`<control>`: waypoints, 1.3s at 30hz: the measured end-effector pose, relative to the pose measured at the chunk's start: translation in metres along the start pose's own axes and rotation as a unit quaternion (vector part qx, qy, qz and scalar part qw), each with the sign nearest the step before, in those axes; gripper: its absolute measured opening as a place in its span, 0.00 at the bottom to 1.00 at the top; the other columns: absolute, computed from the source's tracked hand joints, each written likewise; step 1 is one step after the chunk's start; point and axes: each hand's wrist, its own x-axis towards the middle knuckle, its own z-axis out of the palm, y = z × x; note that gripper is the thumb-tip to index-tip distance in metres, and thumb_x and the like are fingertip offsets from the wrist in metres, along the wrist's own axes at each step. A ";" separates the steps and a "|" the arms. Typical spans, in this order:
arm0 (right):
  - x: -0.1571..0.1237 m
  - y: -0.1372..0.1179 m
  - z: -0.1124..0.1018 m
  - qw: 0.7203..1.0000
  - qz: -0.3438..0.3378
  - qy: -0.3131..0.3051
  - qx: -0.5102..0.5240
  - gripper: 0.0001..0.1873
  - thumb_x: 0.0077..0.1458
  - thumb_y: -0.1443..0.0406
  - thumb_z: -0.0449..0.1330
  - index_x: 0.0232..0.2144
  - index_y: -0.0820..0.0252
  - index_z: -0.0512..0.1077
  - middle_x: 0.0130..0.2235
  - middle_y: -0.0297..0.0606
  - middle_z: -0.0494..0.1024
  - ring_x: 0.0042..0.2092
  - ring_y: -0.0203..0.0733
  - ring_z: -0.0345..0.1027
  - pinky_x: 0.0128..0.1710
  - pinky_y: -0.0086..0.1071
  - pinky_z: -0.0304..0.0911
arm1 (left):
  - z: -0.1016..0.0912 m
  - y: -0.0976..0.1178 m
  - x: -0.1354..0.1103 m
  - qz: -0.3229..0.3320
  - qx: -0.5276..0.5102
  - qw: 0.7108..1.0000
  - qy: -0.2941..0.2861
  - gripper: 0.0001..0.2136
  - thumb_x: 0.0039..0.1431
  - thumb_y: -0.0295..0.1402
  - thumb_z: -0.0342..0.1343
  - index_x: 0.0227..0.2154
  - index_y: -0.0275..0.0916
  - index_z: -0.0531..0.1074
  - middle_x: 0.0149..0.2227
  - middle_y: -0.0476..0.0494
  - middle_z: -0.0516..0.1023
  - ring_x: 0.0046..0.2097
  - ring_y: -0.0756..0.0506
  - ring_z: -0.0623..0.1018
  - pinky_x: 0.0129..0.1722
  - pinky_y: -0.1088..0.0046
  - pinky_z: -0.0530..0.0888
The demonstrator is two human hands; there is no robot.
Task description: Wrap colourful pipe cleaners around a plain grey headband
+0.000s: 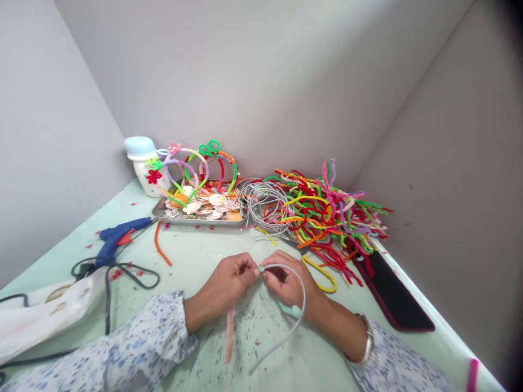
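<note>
My left hand [233, 279] and my right hand [292, 282] meet fingertip to fingertip above the table, both closed in a pinch. Between them is the end of a curved grey wire [301, 286], with a small bit of mint-green pipe cleaner [261, 269] at that end. The wire arcs over my right hand and down toward me, its other end loose. More mint fuzzy strip [291, 309] shows beneath my right hand. A pale pink pipe cleaner [229, 337] runs below my left hand; whether that hand touches it, I cannot tell.
A metal tray [200, 221] holds shells and decorated headbands, beside a white jar [143, 169]. Coiled grey wire [265, 204] and piled pipe cleaners [327, 212] lie right of it. A blue glue gun [118, 237], yellow-handled scissors [327, 283] and a black phone [396, 291] are nearby.
</note>
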 end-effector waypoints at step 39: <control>-0.001 -0.004 -0.005 0.999 0.053 -0.001 -0.002 0.07 0.54 0.71 0.55 0.32 0.58 0.73 0.32 0.34 0.70 0.33 0.37 0.66 0.32 0.29 0.61 | -0.006 0.007 0.008 -0.059 -0.176 0.982 -0.048 0.05 0.47 0.32 0.55 0.26 0.36 0.68 0.18 0.53 0.67 0.18 0.55 0.62 0.18 0.79 0.58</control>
